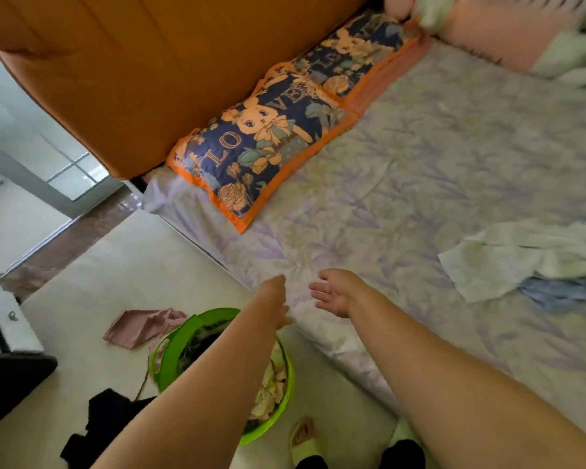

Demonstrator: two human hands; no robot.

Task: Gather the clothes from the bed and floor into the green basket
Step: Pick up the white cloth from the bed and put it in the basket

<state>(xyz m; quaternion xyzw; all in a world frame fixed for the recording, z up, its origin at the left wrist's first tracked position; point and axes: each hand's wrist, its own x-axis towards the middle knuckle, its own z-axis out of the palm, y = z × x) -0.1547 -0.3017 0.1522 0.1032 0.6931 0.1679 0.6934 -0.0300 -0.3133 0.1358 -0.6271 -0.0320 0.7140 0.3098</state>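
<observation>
The green basket [170,360] stands on the floor beside the bed, partly under my left forearm, with dark and pale clothes inside. My left hand [278,299] reaches over its far rim toward the bed edge, fingers together, holding nothing that I can see. My right hand [332,294] hovers open, palm up, just above the mattress edge. A white garment [508,262] lies on the bed at the right with a blue garment [562,292] under it. On the floor, a pink garment [139,328] lies left of the basket and a black garment [105,421] lies nearer me.
The bed has a lilac floral sheet [420,170], two navy-and-orange pillows [261,143] against an orange headboard [132,69], and more pale bedding [575,59] at the far right. A dark object [11,384] sits at the left edge. My slippered feet [305,438] stand below the basket.
</observation>
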